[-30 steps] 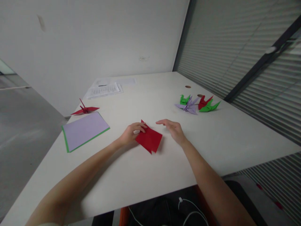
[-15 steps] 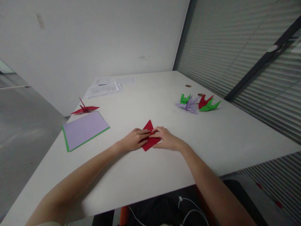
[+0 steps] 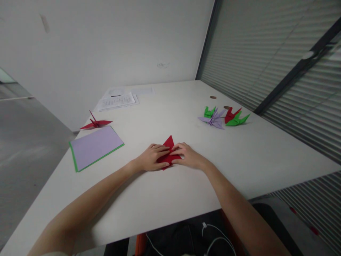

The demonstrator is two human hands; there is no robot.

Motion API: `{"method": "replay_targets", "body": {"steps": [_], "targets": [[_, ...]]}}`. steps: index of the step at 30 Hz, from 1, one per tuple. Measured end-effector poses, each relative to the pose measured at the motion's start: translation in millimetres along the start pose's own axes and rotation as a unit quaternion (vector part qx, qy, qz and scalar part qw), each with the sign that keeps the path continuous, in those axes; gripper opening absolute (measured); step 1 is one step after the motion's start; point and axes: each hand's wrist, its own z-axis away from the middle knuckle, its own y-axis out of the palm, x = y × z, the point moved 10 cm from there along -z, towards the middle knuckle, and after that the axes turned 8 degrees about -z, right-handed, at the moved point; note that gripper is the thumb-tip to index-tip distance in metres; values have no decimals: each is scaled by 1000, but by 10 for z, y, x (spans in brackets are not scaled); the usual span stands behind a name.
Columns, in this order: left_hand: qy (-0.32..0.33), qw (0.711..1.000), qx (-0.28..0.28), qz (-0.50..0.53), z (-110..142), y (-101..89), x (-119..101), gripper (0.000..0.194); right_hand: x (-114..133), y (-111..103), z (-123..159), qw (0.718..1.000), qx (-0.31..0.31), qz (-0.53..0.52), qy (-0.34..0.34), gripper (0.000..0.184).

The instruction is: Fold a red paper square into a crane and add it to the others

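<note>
A folded piece of red origami paper (image 3: 168,142) lies on the table, its pointed top showing above my fingers. From the left, my left hand (image 3: 153,157) presses it, with the fingers over the paper and the thumb along the near edge. On the other side, my right hand (image 3: 189,157) has its bent fingertips on the right part of the paper, the thumb at its near edge. The fingertips of both hands nearly meet at the middle. Much of the folded paper is covered by the fingers.
Left of the hands are stacked purple and green sheets (image 3: 97,145), with a red paper crane (image 3: 96,123) behind. Printed papers (image 3: 117,101) lie at the back left. To the right stand several folded figures, including a purple crane (image 3: 214,120) and a green one (image 3: 238,120).
Both thumbs have shifted onto the paper's near edge. The bottom point of the red paper, earlier flat and visible, now shows less. The hands otherwise stay in place.
</note>
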Motion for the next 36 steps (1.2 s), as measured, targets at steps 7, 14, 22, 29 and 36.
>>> {"method": "replay_targets", "body": {"steps": [7, 14, 22, 29, 36], "targets": [[26, 1000, -4, 5, 40, -20, 66, 63, 33, -50, 14, 999, 9, -45, -7, 19], [32, 999, 7, -19, 30, -89, 20, 48, 27, 11, 28, 1000, 25, 6, -18, 26], [32, 999, -20, -37, 10, -4, 41, 35, -142, -81, 21, 999, -26, 41, 20, 28], [11, 996, -78, -52, 17, -65, 76, 34, -40, 31, -28, 1000, -5, -5, -20, 27], [29, 997, -70, 2, 42, -21, 17, 29, -454, -234, -6, 990, -110, 33, 77, 15]]}}
